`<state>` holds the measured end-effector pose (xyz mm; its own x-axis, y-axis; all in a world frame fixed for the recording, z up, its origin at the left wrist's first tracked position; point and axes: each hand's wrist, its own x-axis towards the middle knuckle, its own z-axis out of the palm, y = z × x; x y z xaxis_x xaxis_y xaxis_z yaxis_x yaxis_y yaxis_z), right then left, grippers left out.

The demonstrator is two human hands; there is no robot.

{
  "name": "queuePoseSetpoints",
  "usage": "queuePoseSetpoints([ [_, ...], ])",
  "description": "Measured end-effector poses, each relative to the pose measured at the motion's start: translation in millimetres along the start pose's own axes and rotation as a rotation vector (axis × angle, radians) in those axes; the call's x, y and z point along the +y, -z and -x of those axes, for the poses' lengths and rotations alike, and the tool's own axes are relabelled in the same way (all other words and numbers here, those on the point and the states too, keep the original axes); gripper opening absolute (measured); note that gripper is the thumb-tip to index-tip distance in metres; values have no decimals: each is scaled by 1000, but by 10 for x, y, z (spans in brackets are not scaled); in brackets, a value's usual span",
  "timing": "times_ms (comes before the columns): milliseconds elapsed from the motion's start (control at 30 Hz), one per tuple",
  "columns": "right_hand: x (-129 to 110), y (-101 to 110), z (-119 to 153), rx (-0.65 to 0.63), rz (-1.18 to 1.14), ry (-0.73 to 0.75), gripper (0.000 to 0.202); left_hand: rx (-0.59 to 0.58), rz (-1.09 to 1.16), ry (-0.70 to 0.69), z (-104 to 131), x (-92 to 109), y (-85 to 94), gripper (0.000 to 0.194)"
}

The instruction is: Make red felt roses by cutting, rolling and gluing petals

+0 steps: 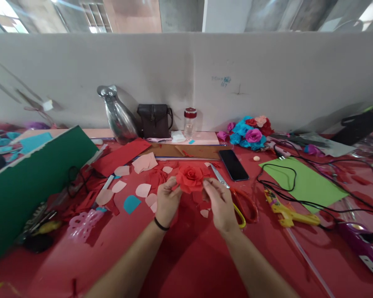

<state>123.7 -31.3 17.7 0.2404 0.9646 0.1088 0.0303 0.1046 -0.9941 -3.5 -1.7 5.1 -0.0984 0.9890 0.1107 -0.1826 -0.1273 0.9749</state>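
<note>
A red paper rose (190, 177) with layered petals is held up over the table between both hands. My left hand (168, 199) pinches its left edge, a dark band round the wrist. At the opposite side, the fingers of my right hand (220, 203) are closed on the outer petals. Scissors (248, 206) with red and yellow handles lie just beyond my right hand. Loose pink petal cut-outs (143, 190) and a blue one (132, 204) are scattered left of my left hand. The underside of the rose is hidden.
A phone (233, 164) lies behind the scissors. To the right are a yellow glue gun (290, 213), black cables, a green sheet (304, 182) and a purple power strip (362, 246). A green board (43, 186) stands left. Along the wall are a steel jug (119, 116), bag, glass bottle and paper flowers (248, 133).
</note>
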Motion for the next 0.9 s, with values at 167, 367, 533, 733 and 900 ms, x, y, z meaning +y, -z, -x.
queuePoseSetpoints([
  [167, -35, 45, -47, -61, -240, -176, 30, -35, -17, 15, 0, -26, 5, 15],
  [367, -58, 14, -23, -62, -247, -276, 23, -54, 50, 30, -16, -38, -15, 12],
  [533, -33, 3, -45, -33, -293, -314, 17, -75, 128, 20, -10, -37, -19, 8],
  [733, -124, -18, -46, -37, -349, -239, 18, -93, 104, 84, 22, 35, -58, 7],
  [900, -104, -7, -50, -2, -310, -231, 17, -90, 41, 78, 21, 24, -60, 9],
])
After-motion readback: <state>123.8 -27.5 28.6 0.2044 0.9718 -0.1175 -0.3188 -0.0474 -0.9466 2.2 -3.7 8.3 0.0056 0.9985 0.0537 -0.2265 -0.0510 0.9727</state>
